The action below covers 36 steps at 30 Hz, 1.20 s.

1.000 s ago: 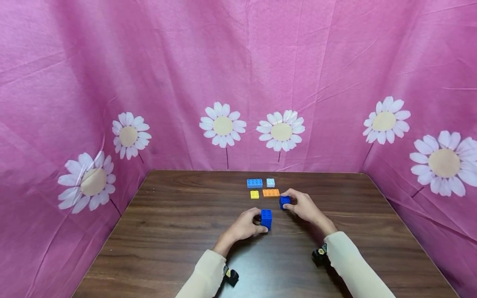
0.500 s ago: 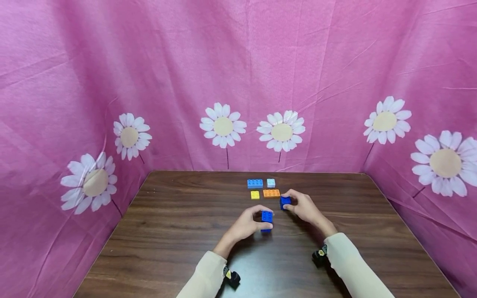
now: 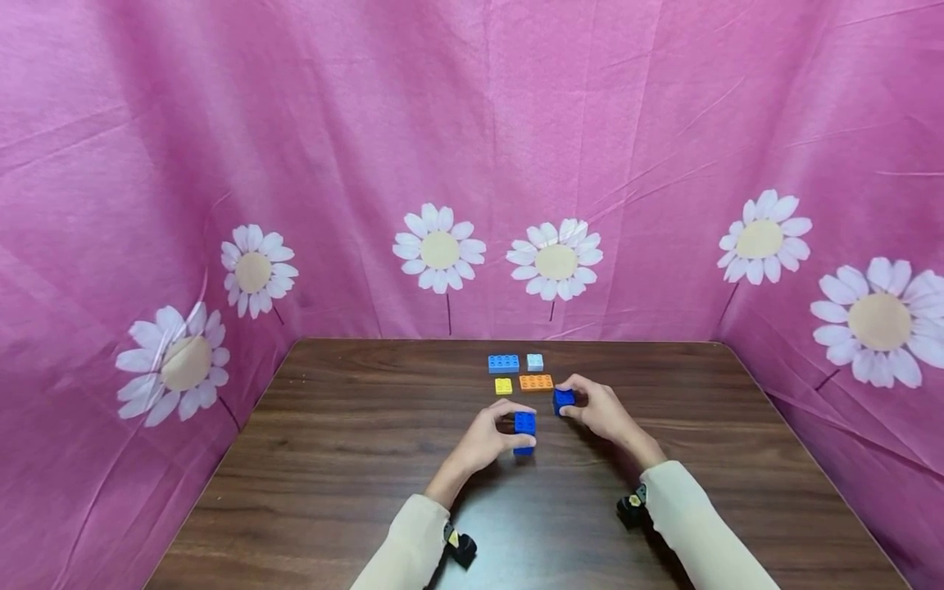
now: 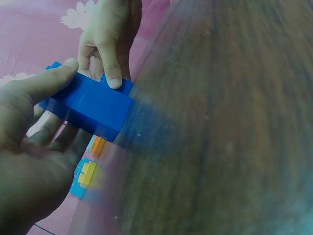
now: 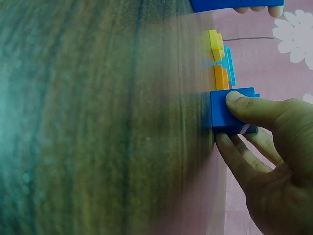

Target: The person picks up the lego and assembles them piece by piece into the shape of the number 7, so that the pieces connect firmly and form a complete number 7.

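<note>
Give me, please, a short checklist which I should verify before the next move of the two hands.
1. Left hand holds the tall blue block: ok, between thumb and fingers.
2. Right hand holds the short blue block: ok, also between thumb and fingers.
3. Studs of both blue blocks point up: ok.
4. Tall blue block rests on the table: cannot tell; its contact is unclear.
5. Yellow brick and orange brick are out of the gap between the blue blocks: ok, both lie farther back.
6. One hand is free: not ok, both hold blocks.
</note>
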Tool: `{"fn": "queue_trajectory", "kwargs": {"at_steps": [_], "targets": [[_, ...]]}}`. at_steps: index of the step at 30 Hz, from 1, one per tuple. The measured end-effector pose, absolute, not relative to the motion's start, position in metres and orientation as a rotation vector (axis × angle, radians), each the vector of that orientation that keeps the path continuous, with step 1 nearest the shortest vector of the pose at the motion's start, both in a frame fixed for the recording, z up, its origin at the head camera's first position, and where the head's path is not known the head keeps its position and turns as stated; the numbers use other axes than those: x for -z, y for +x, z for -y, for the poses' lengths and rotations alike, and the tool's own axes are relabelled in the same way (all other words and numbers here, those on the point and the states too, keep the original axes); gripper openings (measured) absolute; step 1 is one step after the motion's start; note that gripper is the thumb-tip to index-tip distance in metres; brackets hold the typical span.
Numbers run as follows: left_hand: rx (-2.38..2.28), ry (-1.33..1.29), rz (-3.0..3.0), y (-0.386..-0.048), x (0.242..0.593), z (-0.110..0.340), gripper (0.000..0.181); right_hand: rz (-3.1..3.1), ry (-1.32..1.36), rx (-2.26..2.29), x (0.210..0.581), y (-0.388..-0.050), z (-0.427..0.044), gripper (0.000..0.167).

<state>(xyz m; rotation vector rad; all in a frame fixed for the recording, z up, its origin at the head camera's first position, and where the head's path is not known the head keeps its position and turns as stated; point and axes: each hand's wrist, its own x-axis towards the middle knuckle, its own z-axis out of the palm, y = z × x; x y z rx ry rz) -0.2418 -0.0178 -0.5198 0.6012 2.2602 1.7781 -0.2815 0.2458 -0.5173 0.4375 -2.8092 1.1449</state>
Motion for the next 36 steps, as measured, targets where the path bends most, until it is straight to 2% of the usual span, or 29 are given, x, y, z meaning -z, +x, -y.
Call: {"fn": "queue_trajectory", "kwargs": {"at_steps": [4,11,26,36], "targets": [[-1.798,0.577,-2.17,-0.24,0.519,0.021,0.046,2.81,0.437,-1.148,0.519,-0.282,-0.245,0.03],[-1.786,0.587,-2.262,-0.242,0.521,0.024,0.033,2.817,0.44,-1.165,0.518,-0.281,-0.246,0.031],[-1.793,0.567,-2.215,-0.248,0.525,0.027,0.035,2.832,0.461,-1.119,0.521,-0.281,-0.248,0.035],[-1.802,0.534,-2.192,-0.249,0.524,0.026,0.034,2.86,0.472,-1.047,0.508,-0.281,-0.247,0.034]]}}
